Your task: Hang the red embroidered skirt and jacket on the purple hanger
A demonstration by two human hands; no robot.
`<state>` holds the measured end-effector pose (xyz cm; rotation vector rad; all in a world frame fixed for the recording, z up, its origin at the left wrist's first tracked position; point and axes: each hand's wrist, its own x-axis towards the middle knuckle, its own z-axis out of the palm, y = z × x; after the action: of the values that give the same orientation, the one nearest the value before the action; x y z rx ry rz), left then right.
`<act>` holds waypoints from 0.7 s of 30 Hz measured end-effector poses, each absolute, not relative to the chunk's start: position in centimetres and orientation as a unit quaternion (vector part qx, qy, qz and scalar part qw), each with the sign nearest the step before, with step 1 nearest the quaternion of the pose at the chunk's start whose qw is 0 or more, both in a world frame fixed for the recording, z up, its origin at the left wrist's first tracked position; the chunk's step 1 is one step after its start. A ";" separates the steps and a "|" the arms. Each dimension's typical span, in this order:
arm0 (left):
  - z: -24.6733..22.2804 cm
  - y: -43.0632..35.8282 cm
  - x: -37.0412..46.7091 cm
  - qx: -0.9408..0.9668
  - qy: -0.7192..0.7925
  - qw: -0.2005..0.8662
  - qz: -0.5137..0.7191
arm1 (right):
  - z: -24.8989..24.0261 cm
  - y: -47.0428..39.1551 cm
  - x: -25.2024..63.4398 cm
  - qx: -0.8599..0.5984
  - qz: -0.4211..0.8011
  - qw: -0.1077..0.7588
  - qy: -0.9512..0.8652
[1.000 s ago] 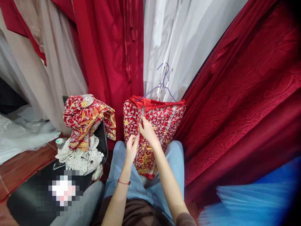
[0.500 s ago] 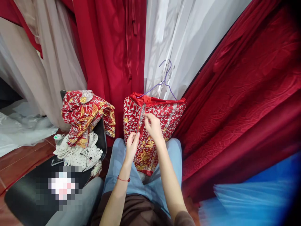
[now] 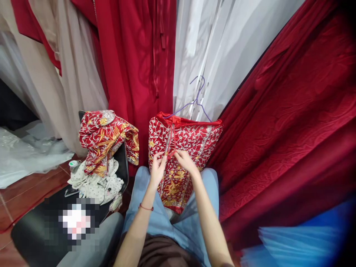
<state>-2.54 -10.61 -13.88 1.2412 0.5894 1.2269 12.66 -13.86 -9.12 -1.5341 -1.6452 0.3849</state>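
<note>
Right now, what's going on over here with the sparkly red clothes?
A person's left hand and right hand pinch a red strip on a patterned garment. A purple hanger is at its top, and its lower part is between the knees. Another red garment hangs over a black chair.

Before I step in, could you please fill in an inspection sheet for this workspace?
Surface: black chair, to the person's left.
Job's things: red embroidered garment, purple hanger at its top, thin red strip at its front.
Clutter: second embroidered garment draped over the chair; dotted white cloth below it.
Hands: left hand and right hand, both at the thin red strip, fingers pinched.
Cables: nothing seen for certain.
Surroundings: red hanging fabric, white hanging fabric, blue netted fabric, reddish tiled floor.
</note>
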 end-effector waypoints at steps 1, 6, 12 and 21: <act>-13.4 -9.3 -2.8 0.575 0.261 0.576 0.519 | -8.4 -13.8 13.8 -0.645 0.133 0.394 -0.641; -8.5 -1.5 -6.6 0.729 0.332 0.303 0.517 | -2.8 -14.5 22.0 -0.781 0.080 0.365 -0.501; -3.2 1.8 -9.1 0.742 0.461 0.048 0.485 | 1.5 -16.1 26.3 -0.883 -0.006 0.296 -0.363; -1.4 -0.1 -2.2 0.865 0.281 0.018 0.415 | 1.6 -10.5 19.0 -0.709 0.106 0.332 -0.613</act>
<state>-2.23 -0.12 -1.37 2.6875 0.8718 1.2898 19.05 -10.46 1.65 -1.8523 -1.6021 0.2760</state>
